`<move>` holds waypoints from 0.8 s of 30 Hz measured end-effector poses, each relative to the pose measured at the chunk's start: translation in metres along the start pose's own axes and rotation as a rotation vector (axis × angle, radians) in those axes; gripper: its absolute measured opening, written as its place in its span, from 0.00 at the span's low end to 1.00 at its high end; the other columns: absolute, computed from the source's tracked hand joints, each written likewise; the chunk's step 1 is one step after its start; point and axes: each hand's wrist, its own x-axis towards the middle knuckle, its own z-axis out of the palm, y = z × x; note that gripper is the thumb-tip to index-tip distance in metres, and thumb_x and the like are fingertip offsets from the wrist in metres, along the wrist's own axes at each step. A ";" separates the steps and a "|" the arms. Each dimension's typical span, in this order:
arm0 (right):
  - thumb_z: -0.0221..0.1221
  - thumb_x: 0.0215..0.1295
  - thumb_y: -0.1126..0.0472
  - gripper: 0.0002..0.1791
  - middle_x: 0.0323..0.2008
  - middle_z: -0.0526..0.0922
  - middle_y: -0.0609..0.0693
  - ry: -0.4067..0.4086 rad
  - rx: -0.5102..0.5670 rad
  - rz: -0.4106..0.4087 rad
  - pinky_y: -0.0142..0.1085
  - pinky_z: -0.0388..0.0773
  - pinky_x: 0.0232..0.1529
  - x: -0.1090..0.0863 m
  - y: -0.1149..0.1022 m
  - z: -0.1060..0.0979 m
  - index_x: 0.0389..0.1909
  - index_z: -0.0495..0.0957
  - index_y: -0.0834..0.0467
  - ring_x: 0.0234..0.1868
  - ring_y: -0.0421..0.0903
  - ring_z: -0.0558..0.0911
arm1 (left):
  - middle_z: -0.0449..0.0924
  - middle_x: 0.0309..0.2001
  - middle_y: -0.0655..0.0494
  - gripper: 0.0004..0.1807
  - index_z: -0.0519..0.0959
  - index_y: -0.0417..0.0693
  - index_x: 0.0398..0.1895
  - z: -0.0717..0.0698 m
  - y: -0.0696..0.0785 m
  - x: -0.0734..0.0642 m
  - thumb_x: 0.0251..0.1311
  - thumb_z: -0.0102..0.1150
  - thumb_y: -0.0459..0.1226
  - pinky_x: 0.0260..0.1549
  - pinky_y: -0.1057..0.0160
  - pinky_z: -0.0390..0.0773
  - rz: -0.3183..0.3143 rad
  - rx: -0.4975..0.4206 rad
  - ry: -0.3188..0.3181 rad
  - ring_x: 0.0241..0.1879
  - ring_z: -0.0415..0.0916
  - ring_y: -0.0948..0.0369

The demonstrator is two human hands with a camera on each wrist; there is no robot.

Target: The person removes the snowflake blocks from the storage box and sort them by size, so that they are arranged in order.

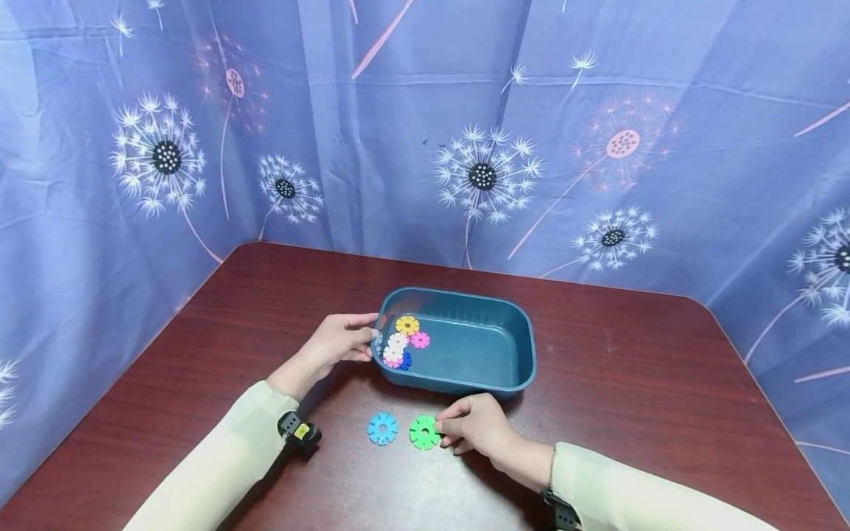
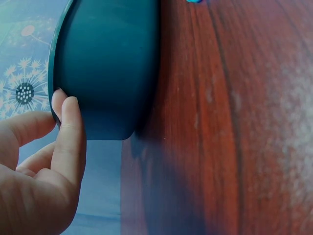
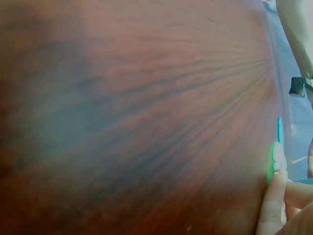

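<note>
My left hand (image 1: pixel 339 339) pinches the rim at the left end of a dark teal plastic basin (image 1: pixel 524 346), thumb on the inner side and fingers outside; the left wrist view shows the fingertips (image 2: pixel 72 107) against its wall. In front of the basin, my right hand (image 1: pixel 481 428) pinches the right edge of a green notched snowflake disc (image 1: pixel 422 434) between thumb and fingers, low over the table. A light blue notched disc (image 1: pixel 383 428) lies flat just left of the green one. Yellow (image 1: pixel 407 325), pink, white and dark blue discs lie gathered at the basin's left end.
The dark red wooden table (image 1: pixel 637 413) carries the basin and discs. Behind and beside it hangs a blue curtain (image 1: pixel 398 147) printed with dandelions. Each wrist wears a black strap; the left one (image 1: pixel 299 431) has a small camera.
</note>
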 end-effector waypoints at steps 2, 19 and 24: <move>0.68 0.60 0.69 0.08 0.27 0.90 0.58 -0.004 0.005 -0.002 0.32 0.85 0.23 0.000 0.000 0.000 0.39 0.88 0.70 0.21 0.36 0.84 | 0.83 0.23 0.57 0.27 0.72 0.35 0.70 0.000 0.001 0.000 0.70 0.59 0.32 0.31 0.68 0.89 0.000 -0.002 0.000 0.20 0.79 0.68; 0.67 0.60 0.71 0.06 0.25 0.89 0.56 -0.036 -0.023 -0.010 0.33 0.86 0.24 -0.001 -0.004 -0.001 0.36 0.87 0.71 0.20 0.36 0.81 | 0.83 0.24 0.55 0.27 0.70 0.34 0.71 0.000 0.002 -0.001 0.70 0.58 0.31 0.27 0.71 0.87 0.006 -0.029 -0.002 0.20 0.78 0.68; 0.67 0.59 0.71 0.06 0.24 0.89 0.55 -0.039 -0.034 -0.020 0.33 0.86 0.24 -0.003 -0.005 -0.001 0.35 0.87 0.70 0.20 0.36 0.80 | 0.84 0.25 0.55 0.27 0.70 0.34 0.71 0.000 0.001 -0.002 0.70 0.57 0.31 0.27 0.71 0.87 0.005 -0.032 -0.007 0.20 0.78 0.69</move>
